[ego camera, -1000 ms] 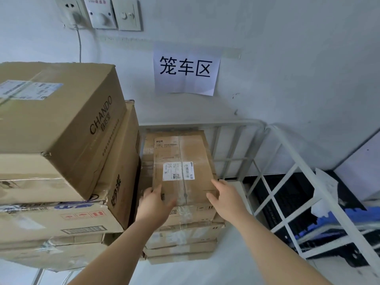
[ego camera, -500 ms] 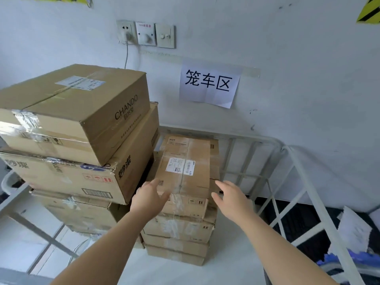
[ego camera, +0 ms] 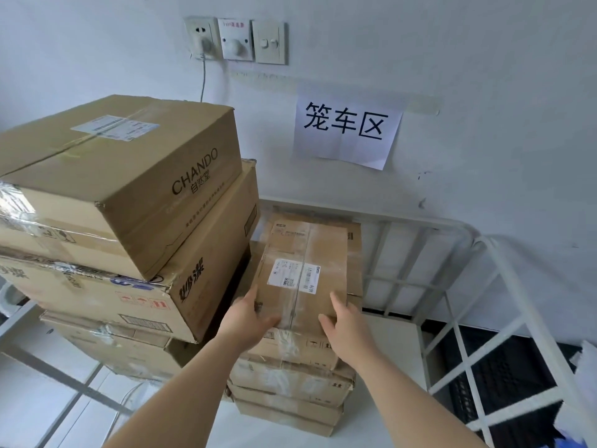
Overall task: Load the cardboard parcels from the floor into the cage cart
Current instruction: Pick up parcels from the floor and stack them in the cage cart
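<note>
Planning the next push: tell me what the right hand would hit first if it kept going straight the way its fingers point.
The right hand already rests on the top parcel; going on, it would slide along that, then probably reach the cage cart bars, though depth is unclear.

A paper sign (ego camera: pixel 347 129) hangs on the wall below a socket (ego camera: pixel 202 37) and switch (ego camera: pixel 269 43)
</note>
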Demonstrator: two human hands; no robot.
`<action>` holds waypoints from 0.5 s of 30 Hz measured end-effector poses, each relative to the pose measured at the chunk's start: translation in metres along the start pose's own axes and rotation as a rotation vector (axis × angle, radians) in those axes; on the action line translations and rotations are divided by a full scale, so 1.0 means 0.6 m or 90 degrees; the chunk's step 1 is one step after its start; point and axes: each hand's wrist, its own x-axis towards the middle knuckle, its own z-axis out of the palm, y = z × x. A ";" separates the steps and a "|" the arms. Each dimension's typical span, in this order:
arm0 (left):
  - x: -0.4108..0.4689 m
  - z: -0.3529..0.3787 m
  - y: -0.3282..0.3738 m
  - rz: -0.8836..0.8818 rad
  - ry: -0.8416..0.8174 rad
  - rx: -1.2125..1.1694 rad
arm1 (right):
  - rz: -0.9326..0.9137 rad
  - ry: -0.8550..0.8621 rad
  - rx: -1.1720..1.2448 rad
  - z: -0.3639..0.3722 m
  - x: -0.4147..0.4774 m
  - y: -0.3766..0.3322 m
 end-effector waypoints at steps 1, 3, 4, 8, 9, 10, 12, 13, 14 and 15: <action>-0.004 0.002 0.003 0.011 0.015 -0.002 | -0.001 0.008 0.003 -0.003 -0.002 0.002; -0.018 0.004 0.016 0.033 0.038 -0.018 | -0.005 0.025 0.011 -0.015 -0.010 0.004; -0.026 0.002 0.028 0.044 0.048 -0.028 | -0.010 0.034 0.019 -0.026 -0.017 0.004; -0.067 -0.023 0.093 0.085 0.108 -0.043 | -0.038 0.095 0.031 -0.088 -0.039 -0.014; -0.077 -0.033 0.110 0.098 0.130 -0.048 | -0.053 0.120 0.026 -0.109 -0.044 -0.025; -0.086 -0.044 0.125 0.107 0.152 -0.056 | -0.072 0.145 0.019 -0.133 -0.050 -0.038; -0.106 -0.073 0.157 0.119 0.202 -0.075 | -0.115 0.198 0.011 -0.184 -0.059 -0.072; -0.117 -0.090 0.173 0.126 0.228 -0.087 | -0.137 0.222 0.007 -0.209 -0.063 -0.092; -0.127 -0.109 0.189 0.133 0.254 -0.099 | -0.160 0.244 0.002 -0.234 -0.068 -0.113; -0.139 -0.129 0.204 0.146 0.283 -0.113 | -0.183 0.262 -0.002 -0.256 -0.071 -0.134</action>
